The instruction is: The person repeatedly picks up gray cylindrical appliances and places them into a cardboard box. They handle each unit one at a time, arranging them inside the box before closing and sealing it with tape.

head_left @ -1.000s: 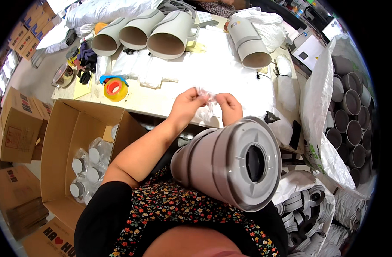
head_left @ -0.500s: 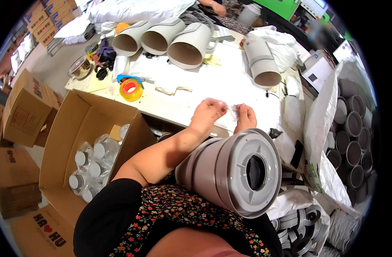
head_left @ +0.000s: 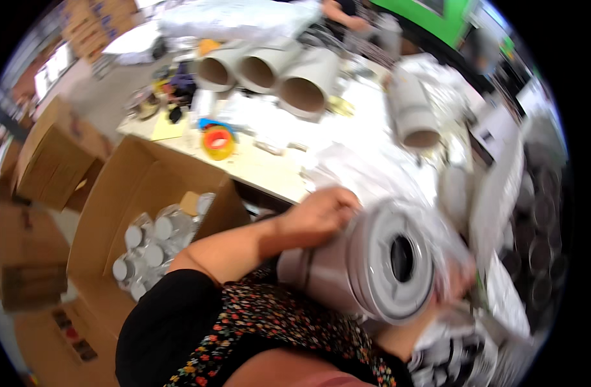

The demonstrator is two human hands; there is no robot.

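A large grey-brown plastic housing (head_left: 328, 267) lies on its side against my lap, its pale round end with a dark central hole turned to the right. My left hand (head_left: 324, 213) is just above it, fingers closed on the edge of a thin clear plastic bag (head_left: 366, 171). The bag spreads over the table edge and down past the housing's right side. There my right hand (head_left: 460, 280) shows through or beside the plastic, smeared by motion, so its fingers cannot be made out.
Three grey jugs (head_left: 308, 87) and another grey vessel (head_left: 415, 113) lie on the white table. Yellow tape (head_left: 218, 142) sits near its left edge. An open carton (head_left: 118, 206) holds clear bottles. Right of me stands a sack (head_left: 499, 187) of grey cups. Another person's hand (head_left: 357, 24) is beyond the table.
My hands have moved apart and the clear plastic is spread out. My right hand has swung down to the housing's right side. The view has shifted a little.
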